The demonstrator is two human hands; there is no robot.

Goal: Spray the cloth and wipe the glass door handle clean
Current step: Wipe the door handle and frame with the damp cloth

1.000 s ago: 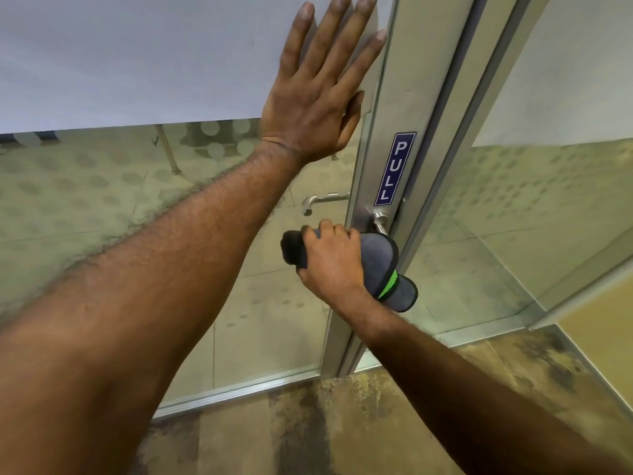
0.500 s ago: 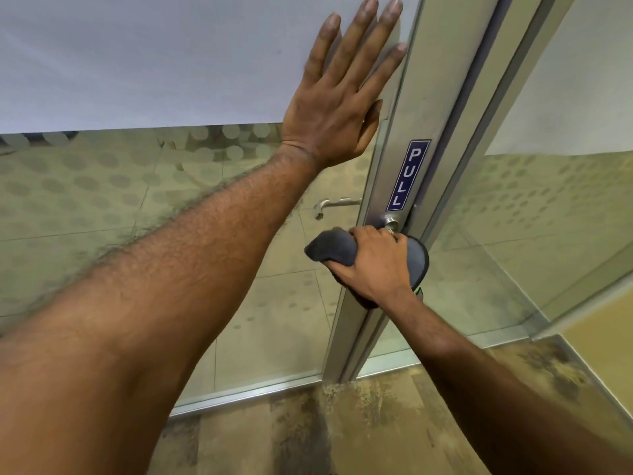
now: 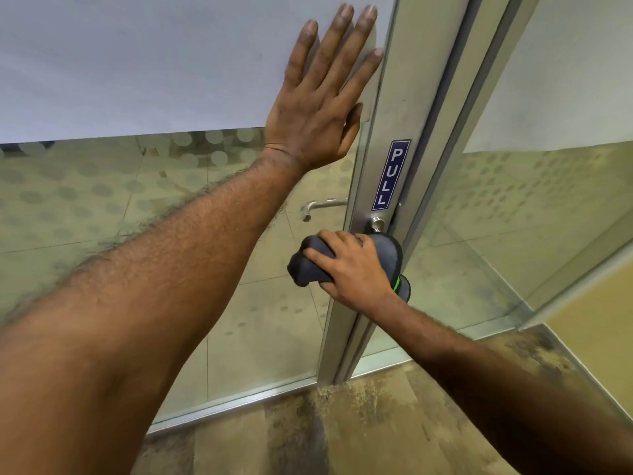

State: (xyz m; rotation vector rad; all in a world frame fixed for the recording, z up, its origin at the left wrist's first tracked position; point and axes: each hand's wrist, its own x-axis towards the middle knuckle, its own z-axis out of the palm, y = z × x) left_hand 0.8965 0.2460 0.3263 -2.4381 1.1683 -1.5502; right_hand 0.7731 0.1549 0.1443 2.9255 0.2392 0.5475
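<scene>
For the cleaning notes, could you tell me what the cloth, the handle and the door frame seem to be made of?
Cloth: soft dark grey fabric, probably microfibre; it folds thickly, green-edged.
Handle: likely brushed steel; only its silvery, softly shining neck shows.
Door frame: seemingly matt aluminium, flat grey without glare.

Single view, head-worn, wide-angle. Looks forward and down at a glass door from close range, within arm's reach. Door frame runs tilted from 12 o'clock down to about 6 o'clock, bent by lens distortion. Floor fills the 6 o'clock edge. Left arm enters from 8 o'clock, left hand near 12 o'clock. Right arm enters from 4 o'clock, right hand just right of centre. No second view, so no overlap.
</scene>
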